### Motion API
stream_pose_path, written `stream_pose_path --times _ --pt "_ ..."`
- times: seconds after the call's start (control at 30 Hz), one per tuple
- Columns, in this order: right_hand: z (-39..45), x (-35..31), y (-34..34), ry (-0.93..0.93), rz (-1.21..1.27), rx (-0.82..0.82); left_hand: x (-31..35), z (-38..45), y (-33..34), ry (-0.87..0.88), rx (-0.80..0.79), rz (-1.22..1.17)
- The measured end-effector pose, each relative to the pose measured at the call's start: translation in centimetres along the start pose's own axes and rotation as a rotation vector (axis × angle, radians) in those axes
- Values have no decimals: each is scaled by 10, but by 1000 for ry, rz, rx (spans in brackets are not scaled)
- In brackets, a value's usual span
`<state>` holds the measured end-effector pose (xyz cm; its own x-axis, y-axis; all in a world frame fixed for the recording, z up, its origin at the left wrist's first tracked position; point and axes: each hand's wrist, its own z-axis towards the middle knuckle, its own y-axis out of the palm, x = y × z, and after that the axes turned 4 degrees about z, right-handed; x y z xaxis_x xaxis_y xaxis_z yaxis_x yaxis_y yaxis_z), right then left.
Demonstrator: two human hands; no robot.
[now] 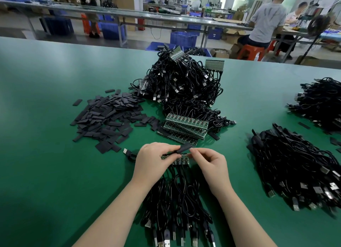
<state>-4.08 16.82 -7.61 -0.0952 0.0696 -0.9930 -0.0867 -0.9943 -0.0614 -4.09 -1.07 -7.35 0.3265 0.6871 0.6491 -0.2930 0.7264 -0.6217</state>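
My left hand (153,163) grips a black sleeve (184,148) over the end of a cable, just above a strip of small green circuit boards (181,157). My right hand (210,165) pinches the sleeve's right end between thumb and forefinger. Several black USB cables (177,200) run from the strip toward me between my forearms, their plugs at the bottom edge.
On the green table (55,117) lie a heap of flat black sleeves (108,117), a tall tangle of USB cables (182,84), stacked green board strips (184,128) and two cable piles (295,165) at the right. People sit at benches beyond the far edge.
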Motion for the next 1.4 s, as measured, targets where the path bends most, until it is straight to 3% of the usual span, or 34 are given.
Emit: stream_pose_path --times 0.17,0.3,0.6,1.07,1.4 --pt "-2 5 8 -36 -165 -74 -1 1 1 -30 91 -91" --pt "-2 4 7 -55 -156 -66 -3 4 -1 -113 146 -214" --pt "-5 -2 5 -43 73 -18 -5 0 -1 -22 68 -141" --pt "-2 1 5 -45 63 14 -2 -1 -1 -72 115 -51" --pt "0 5 2 5 136 37 -5 0 -1 5 60 -63"
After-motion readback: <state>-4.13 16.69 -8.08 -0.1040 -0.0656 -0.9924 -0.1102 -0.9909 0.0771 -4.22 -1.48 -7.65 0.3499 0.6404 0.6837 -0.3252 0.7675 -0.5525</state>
